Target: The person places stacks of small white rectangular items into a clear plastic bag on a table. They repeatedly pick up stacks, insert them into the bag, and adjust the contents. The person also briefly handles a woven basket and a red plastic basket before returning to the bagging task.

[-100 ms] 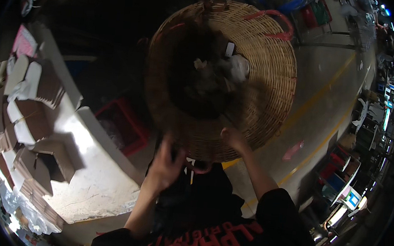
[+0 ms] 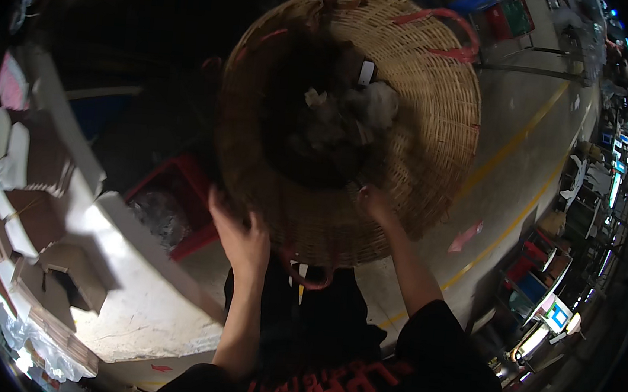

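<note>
Head view: large woven basket held up before the person, pale scraps lying at its bottom. Left hand closed on the near rim; right hand grips the rim opposite. Contents not emptied. Red crate below.

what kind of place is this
Probably a workshop or warehouse floor. The concrete floor has painted yellow lines, stacked cardboard boxes fill the left, and shelves of goods stand at the right. Both hands grip a big woven basket.
</note>
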Demonstrator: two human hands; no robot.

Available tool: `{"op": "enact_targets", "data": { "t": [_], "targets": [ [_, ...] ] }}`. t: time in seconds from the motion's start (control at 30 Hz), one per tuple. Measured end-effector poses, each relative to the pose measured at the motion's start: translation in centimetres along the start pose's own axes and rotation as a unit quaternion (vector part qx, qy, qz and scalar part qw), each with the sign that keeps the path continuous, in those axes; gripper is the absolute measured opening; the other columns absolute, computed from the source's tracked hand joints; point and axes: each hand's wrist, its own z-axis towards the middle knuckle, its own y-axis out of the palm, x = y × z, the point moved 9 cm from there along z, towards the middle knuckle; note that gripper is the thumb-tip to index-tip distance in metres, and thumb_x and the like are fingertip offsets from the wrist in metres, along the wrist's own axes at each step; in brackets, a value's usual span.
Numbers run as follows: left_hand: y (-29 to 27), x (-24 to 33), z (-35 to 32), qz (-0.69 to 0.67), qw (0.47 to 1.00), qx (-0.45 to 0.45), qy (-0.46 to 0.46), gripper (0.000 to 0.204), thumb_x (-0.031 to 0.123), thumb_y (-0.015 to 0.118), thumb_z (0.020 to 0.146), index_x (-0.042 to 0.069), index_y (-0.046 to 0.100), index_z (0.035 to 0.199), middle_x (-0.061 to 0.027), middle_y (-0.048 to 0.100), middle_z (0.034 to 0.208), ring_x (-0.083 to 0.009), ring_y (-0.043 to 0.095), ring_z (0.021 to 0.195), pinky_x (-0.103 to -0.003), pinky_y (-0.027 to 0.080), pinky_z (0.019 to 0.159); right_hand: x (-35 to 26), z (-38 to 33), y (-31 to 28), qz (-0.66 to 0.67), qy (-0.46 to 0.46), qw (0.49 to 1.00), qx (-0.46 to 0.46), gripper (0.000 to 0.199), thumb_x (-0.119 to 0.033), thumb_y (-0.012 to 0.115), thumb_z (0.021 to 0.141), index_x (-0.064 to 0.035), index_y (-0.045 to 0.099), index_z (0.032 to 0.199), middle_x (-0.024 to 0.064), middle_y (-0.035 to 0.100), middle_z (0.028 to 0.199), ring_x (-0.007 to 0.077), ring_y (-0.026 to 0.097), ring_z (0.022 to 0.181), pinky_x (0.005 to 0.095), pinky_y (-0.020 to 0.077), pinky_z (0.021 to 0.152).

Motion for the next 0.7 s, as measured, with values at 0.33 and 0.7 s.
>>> {"op": "enact_targets", "data": {
  "t": [0.33,0.7],
  "targets": [
    [7.8,-16.1,-0.2,-0.115,0.951,0.159,-0.241,0.067,0.003,0.063,0.105,0.0,0.03,0.163,-0.021,0.04,0.164,-0.0287,0.045,0.147,-0.045,0.043,0.12,12.3,32.5,2.9,0.063,0.043,0.99,0.115,0.056,-0.019,0.062,0.1,0.0037,0.05,0.149,0.0318,0.063,0.14,0.0464,0.063,0.128,0.0506,0.0539,0.104],
    [10.6,-9.1,-5.8,0.027,0.971,0.137,-0.192,0.057,0.003,0.069,0.098,-0.004,0.042,0.147,-0.0188,0.065,0.131,-0.0216,0.062,0.119,-0.036,0.048,0.106,12.6,38.1,3.3,0.031,-0.099,0.968,0.227,0.068,-0.034,0.069,0.102,0.0071,0.048,0.152,0.031,0.068,0.13,0.0435,0.067,0.119,0.0537,0.0545,0.1]
  ]
}}
